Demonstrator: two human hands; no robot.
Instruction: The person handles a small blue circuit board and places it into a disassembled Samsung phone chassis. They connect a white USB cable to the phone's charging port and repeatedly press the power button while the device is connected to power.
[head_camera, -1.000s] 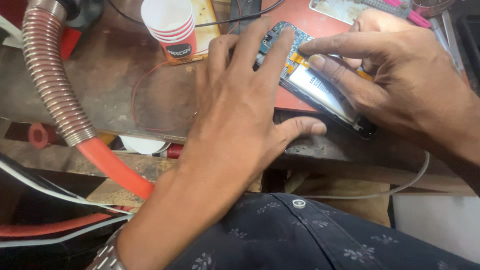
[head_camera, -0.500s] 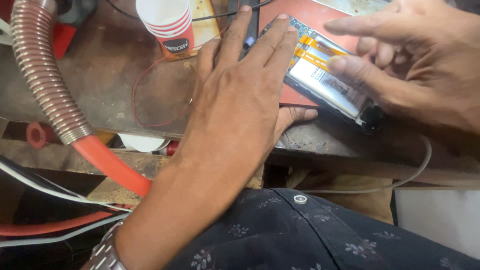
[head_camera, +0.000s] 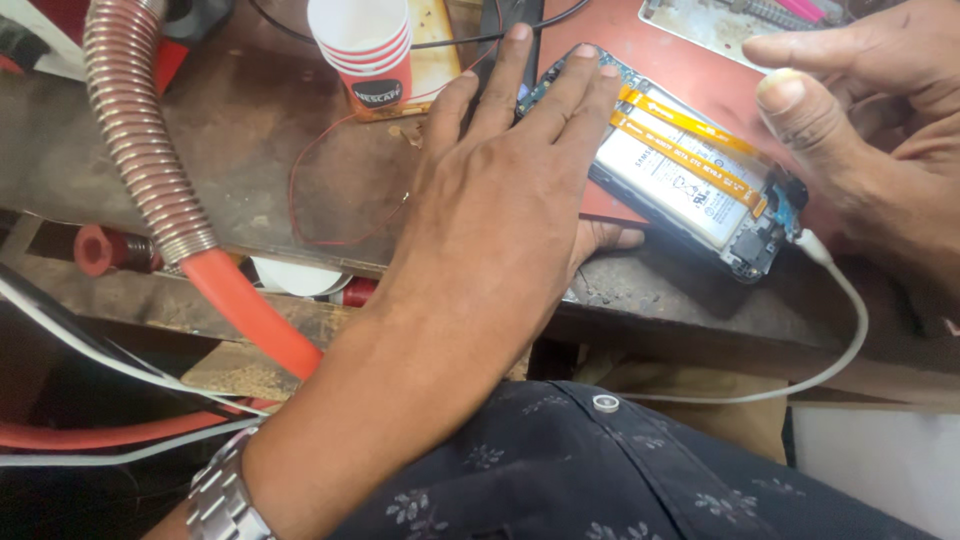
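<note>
Far left: a ribbed metal hose (head_camera: 135, 130) running down the scene into an orange tube (head_camera: 250, 320), hanging off the near edge of the worn surface (head_camera: 250, 150), out of the way of the work. Behind it, a stack of red-and-white paper cups (head_camera: 365, 50) parked at the far edge, a thin red wire (head_camera: 300, 215) looping loosely near them.

Centre: left hand (head_camera: 500, 220) laid flat, palm down, fingers spread and extended, fingertips pressing on the far-left end of the opened phone (head_camera: 690, 170); thumb tucked under at the near edge of the red mat (head_camera: 620, 40). No closed grip here, just an open, flat hold, apparently to pin the phone so it cannot slide. Metal watch (head_camera: 225, 500) on that wrist, bottom left.

Right of centre: phone lying back-off on the mat, slanted, battery and two orange ribbon cables (head_camera: 690, 140) exposed upward for access. White cable (head_camera: 850, 330) plugged into its near-right end, drooping over the surface edge.

Far right: right hand (head_camera: 870, 150) hovering just beside the phone's right end, thumb raised, fingers loosely curled, holding nothing visible, not clearly touching the phone.
</note>
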